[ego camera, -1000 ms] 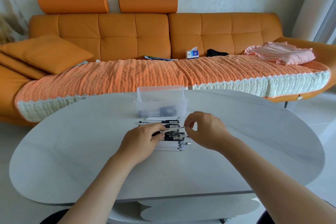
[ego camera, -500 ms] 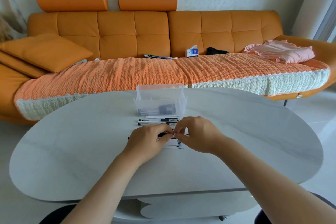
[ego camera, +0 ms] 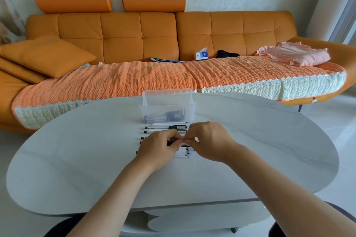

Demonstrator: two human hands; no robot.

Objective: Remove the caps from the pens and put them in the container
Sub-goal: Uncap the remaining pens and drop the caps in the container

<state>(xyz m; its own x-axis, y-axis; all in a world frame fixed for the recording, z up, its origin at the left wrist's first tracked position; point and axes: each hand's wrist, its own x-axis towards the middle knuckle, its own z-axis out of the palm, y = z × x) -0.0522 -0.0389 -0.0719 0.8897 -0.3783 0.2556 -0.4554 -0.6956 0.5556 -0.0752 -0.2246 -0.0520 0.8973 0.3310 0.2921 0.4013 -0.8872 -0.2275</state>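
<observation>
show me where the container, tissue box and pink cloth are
container (ego camera: 167, 110), head view, on its clear front wall
tissue box (ego camera: 201, 55), head view, on its blue and white front face
pink cloth (ego camera: 294, 55), head view, on the middle of its top

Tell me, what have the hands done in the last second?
The right hand moved left and down until its fingertips met those of the left hand; a second ago a gap lay between them. Both now pinch one pen above the row of pens. The container, row and table stayed put.
</observation>
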